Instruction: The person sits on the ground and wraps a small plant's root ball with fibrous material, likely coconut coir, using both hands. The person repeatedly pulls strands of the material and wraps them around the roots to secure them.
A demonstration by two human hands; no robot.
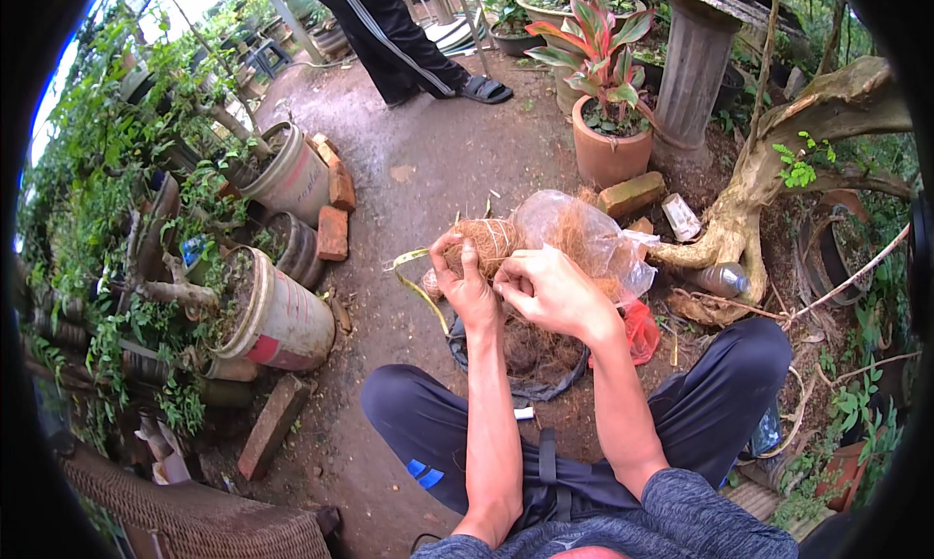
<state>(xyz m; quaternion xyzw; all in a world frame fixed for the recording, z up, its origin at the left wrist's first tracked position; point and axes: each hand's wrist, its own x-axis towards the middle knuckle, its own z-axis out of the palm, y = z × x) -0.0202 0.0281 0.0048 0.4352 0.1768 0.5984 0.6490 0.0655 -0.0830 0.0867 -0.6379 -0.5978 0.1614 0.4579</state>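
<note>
My left hand (465,285) grips a rounded bundle of brown coconut fibre (490,239), its thumb and fingers curled around the near side. White string (499,227) is wound about the bundle. Close against it, my right hand (556,290) has thumb and fingertips pinched together on what looks like a thin strand; the fingers hide most of it. Beyond the right hand lies a clear plastic bag (543,212) with loose fibre inside. Below both hands sits a black container (554,392) full of darker fibre. A yellow strip (423,296) curves out left of the bundle.
At left stand white buckets (295,318) with plants, beside bricks (333,233). A terracotta pot (613,150) is ahead. To the right are a tree trunk (755,187), a plastic bottle (719,279) and a taut rope (850,271). A person's sandalled foot (486,90) is at the far side.
</note>
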